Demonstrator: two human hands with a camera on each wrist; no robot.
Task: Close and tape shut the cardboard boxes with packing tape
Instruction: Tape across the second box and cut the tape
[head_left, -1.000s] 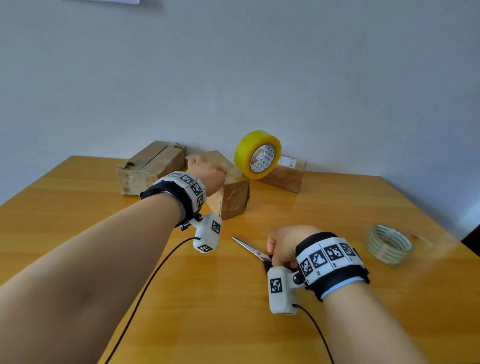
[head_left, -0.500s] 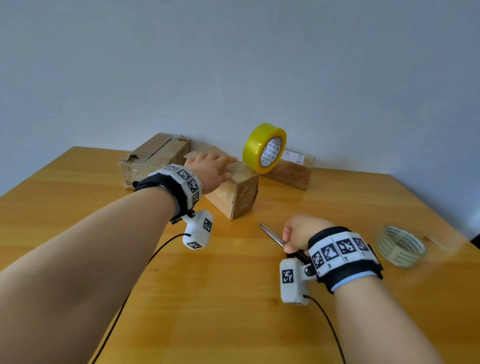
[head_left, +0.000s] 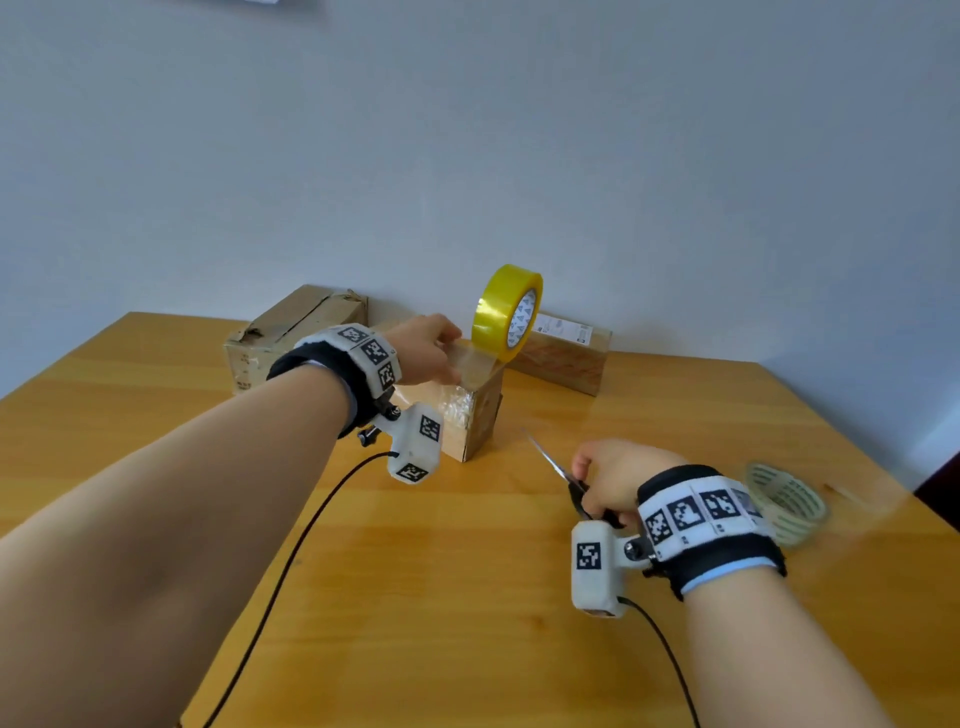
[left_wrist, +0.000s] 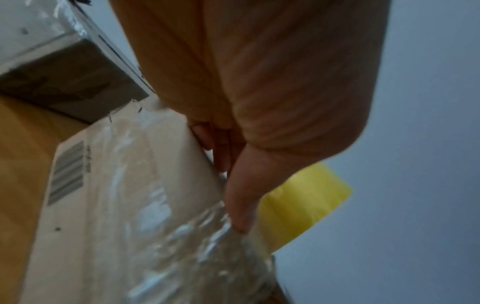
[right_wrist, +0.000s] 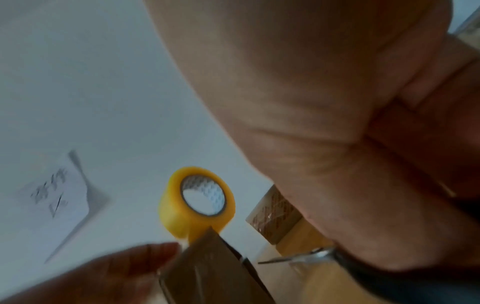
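In the head view there's a wooden counter (head_left: 467, 597) filling the lower half of the frame, with three cardboard boxes up near the wall. The middle box (head_left: 475, 421) sits just left of centre, and the left hand (head_left: 423, 353) lies flat on its top with the fingers stretched out, pressing down a strip of clear tape (head_left: 475, 364) that runs up to the yellow tape roll (head_left: 506, 312) standing on edge at the box's far corner. Shiny wrinkled tape also covers the box's near side. A battered second box (head_left: 291, 332) is to the left of it, and a third box (head_left: 563, 358) with a white label is to the right behind the roll. Lower right of centre, the right hand (head_left: 615, 480) has its fingers wrapped round the handles of a pair of scissors (head_left: 553, 462), blades pointing up-left toward the middle box but well apart from it. A smaller clear tape roll (head_left: 784, 501) lies flat at the right edge. In the left wrist view, pretty blurry, the thumb (left_wrist: 241, 197) touches the crinkly tape at the box's top edge, yellow roll just behind it. In the right wrist view the palm fills the upper right, the scissor blades poke out at the lower right, and the yellow roll sits dead centre on the box corner, with a paper note (right_wrist: 57, 195) on the wall at left.
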